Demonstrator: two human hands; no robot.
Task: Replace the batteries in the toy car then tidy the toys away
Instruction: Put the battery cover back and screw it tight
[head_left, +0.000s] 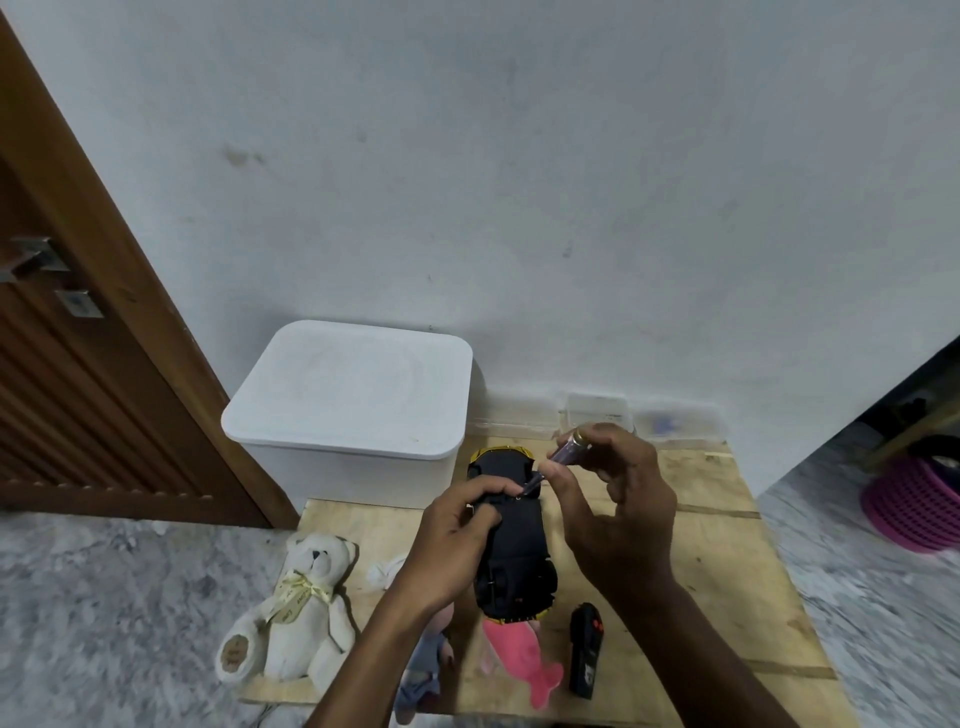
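Note:
The yellow toy car (514, 551) lies upside down on a plywood board (701, 561), its black underside facing up. My left hand (460, 540) grips the car's left side near the middle. My right hand (618, 499) holds a screwdriver (563, 457) with a purple handle, its tip pressed onto the car's underside near the front. A black remote control (584, 649) lies on the board just right of the car's rear.
A white lidded storage box (353, 395) stands at the back left against the wall. A cream teddy bear (296, 608), a pink soft toy (519, 660) and a blue-grey doll (423, 670) lie at the board's front. Clear plastic containers (602, 415) sit behind the car. A pink basket (914, 504) is at right.

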